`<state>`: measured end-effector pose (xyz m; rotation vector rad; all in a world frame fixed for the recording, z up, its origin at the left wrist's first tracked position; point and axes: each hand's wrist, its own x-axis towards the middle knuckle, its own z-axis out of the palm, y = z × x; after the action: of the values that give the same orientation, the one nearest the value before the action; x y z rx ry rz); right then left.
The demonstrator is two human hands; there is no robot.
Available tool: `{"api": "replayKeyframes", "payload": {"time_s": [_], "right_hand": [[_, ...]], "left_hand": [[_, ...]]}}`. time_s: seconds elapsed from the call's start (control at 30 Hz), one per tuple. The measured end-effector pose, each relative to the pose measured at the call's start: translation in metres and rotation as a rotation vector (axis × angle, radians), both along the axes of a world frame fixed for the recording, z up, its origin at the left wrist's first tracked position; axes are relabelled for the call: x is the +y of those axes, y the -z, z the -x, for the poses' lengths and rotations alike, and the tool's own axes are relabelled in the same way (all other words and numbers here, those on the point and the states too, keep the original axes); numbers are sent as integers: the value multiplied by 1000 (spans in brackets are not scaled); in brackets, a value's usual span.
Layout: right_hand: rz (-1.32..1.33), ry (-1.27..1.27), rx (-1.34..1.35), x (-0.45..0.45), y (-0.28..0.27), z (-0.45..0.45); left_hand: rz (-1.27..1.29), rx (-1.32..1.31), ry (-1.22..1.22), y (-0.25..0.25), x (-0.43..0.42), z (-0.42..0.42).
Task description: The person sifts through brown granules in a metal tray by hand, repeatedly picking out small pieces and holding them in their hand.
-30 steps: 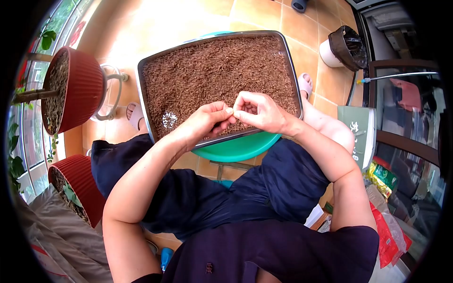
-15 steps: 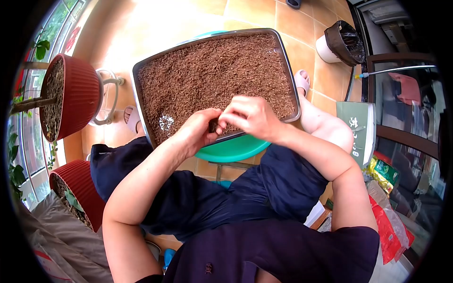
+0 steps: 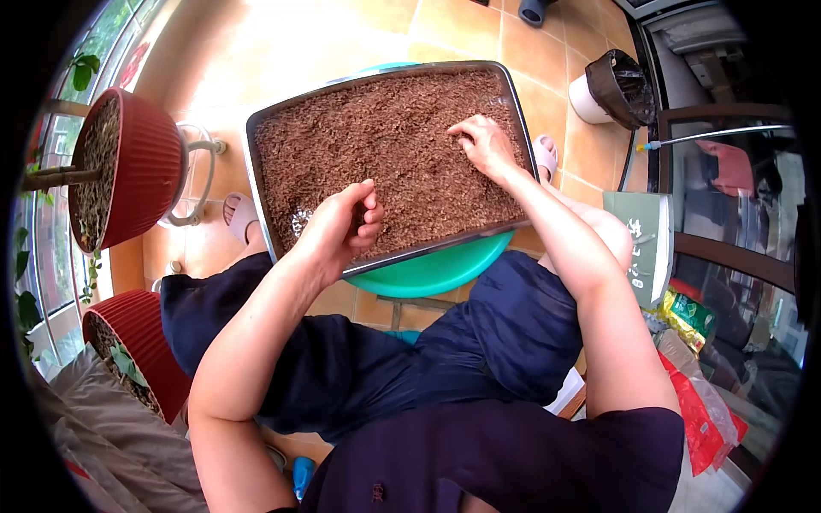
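A dark rectangular tray (image 3: 251,162) full of brown, crumbly material (image 3: 368,128) rests on a green basin (image 3: 436,272). Above the tray's near left part is my left hand (image 3: 342,224), its fingers curled in and the thumb against the index finger; whatever it may hold is hidden. My right hand (image 3: 486,145) reaches over the right part of the material, fingers bent and apart, with nothing visible in them. A small whitish patch (image 3: 299,222) shows in the tray's near left corner.
Two red pots (image 3: 145,171) with plants stand at the left, one on a white stand (image 3: 209,171). A white bin (image 3: 590,101) with a black bag is at the upper right. A green box (image 3: 637,244) and a red plastic bag (image 3: 697,419) lie at the right.
My hands have moved apart. The right one went up and to the right over the material, and its fingers have spread; the left one moved slightly left and remains curled.
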<state>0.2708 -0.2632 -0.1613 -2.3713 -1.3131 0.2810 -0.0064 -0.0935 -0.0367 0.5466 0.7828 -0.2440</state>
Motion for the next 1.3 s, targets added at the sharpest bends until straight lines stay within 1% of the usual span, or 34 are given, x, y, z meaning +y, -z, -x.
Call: {"api": "replayKeyframes", "payload": {"time_s": [0.07,0.1,0.2,0.23,0.27,0.33,0.37,0.47,0.5,0.63,0.73,0.83,0.9,0.93,1.0,1.03,1.13,1.3], "right_hand": [[121,24,-7,1,5,6],[131,31,-30,2,7,11],[137,105,159,6,11,16],[144,117,155,8,14,17],[140,192,390,8,16,15],[128,343,860,15,-8,17],[146,359,960,16,-24,19],[10,422,1397,9,-56,21],[-26,391,1494,7,-66,23],[-111,324,1729,0,-103,32],[-145,258,1889,-4,-111,35],[-194,216,1995,-7,-122,42],[-207,192,2067,-4,-128,47],[-219,174,2058,-4,-130,50],[-241,139,2038,-5,-134,57],[-247,197,2018,-3,-139,62],[-267,249,1999,-1,-135,67],[-229,262,1987,2,-131,77]], "left_hand": [[-10,12,1,-2,3,4],[-12,13,-2,-4,4,5],[-6,4,-21,-5,8,8],[0,-2,-27,-5,9,7],[4,-3,-33,-6,9,6],[11,-7,-43,-9,11,4],[5,-6,-44,-10,11,3],[-13,2,-37,-10,10,-1],[-20,8,-30,-10,8,-3],[-52,25,8,-10,1,-12],[-67,34,34,-8,-4,-19],[-94,18,72,-10,-10,-28],[-157,-69,89,-15,-16,-34],[-188,-112,99,-19,-19,-37],[-156,-158,93,-23,-22,-40],[-151,-175,87,-23,-24,-42],[-141,-169,49,-22,-29,-45],[-82,-212,14,-7,-26,-43]]}}
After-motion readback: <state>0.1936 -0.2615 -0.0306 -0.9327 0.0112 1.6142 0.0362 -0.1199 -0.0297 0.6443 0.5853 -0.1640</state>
